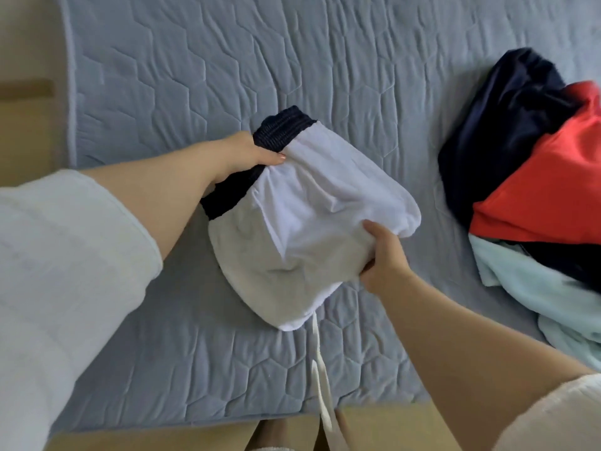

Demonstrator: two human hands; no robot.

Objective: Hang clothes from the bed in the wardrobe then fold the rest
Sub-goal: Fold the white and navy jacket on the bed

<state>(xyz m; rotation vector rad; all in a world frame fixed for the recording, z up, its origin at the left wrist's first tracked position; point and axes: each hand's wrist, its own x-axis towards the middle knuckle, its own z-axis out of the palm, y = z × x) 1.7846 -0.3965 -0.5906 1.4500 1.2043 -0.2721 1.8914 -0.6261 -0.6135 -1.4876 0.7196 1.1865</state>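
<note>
Your left hand (247, 154) grips the folded white garment (309, 222) at its dark ribbed band (283, 128), at about 10 o'clock on the bundle. The thumb lies across the top and the fingers are hidden beneath the cloth. Your right hand (383, 258) pinches the opposite edge at about 4 o'clock, with the thumb on top and the fingers curled under the fold. The garment sits at the middle of the view, over the quilted grey-blue bed cover (195, 76). Its near end casts a shadow on the cover; you cannot tell whether any part of it rests on the bed. A white drawstring (320, 369) hangs from its near corner toward 6 o'clock and runs past the edge of the bed.

At 3 o'clock, well apart from the bundle, a loose pile lies on the cover. It has a navy piece (507, 102) farthest away, a red piece (546, 177) overlapping it, and a pale blue piece (553, 301) nearest you. White sleeves cover your upper arms, the left sleeve (65, 271) at 8 o'clock and the right sleeve (553, 418) at 5 o'clock.
</note>
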